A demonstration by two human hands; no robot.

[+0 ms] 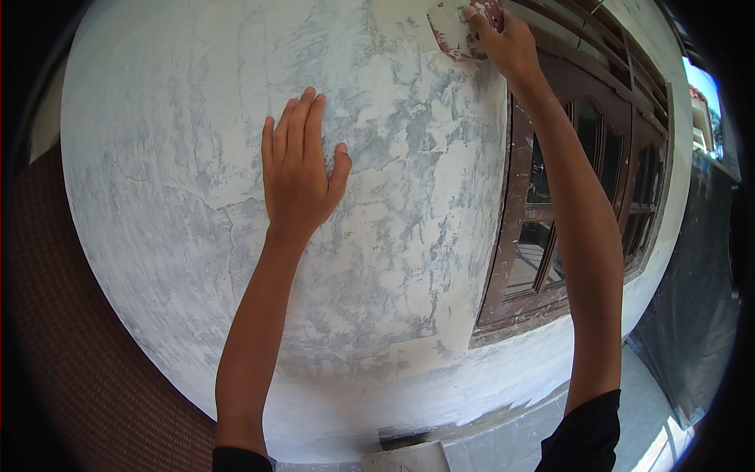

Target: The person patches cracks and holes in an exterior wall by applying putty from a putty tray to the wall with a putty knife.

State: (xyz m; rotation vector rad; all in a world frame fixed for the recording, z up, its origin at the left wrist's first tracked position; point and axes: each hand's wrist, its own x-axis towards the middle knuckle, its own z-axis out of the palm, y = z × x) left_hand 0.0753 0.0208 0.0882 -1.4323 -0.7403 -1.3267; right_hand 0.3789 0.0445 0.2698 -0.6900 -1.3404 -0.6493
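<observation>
My left hand (301,161) lies against the wall (377,236) with its fingers stretched out and the thumb spread; nothing is in it. The wall's whitish coat is patchy, with grey showing through and thin cracks low on the left. Higher up, near the top edge of the view, my right hand (507,43) grips a putty scraper (456,33). Its wide flat blade is smeared with white putty over reddish patches and is held at the wall surface. Part of the scraper is hidden behind my fingers.
Right of the worked wall is a brown wooden window frame (515,228) with glass panes, spattered white. Slatted wood (613,35) sits above it. A brown patterned surface (86,330) borders the left. Below lies a grey ledge (503,440), and a dark sheet (668,307) hangs far right.
</observation>
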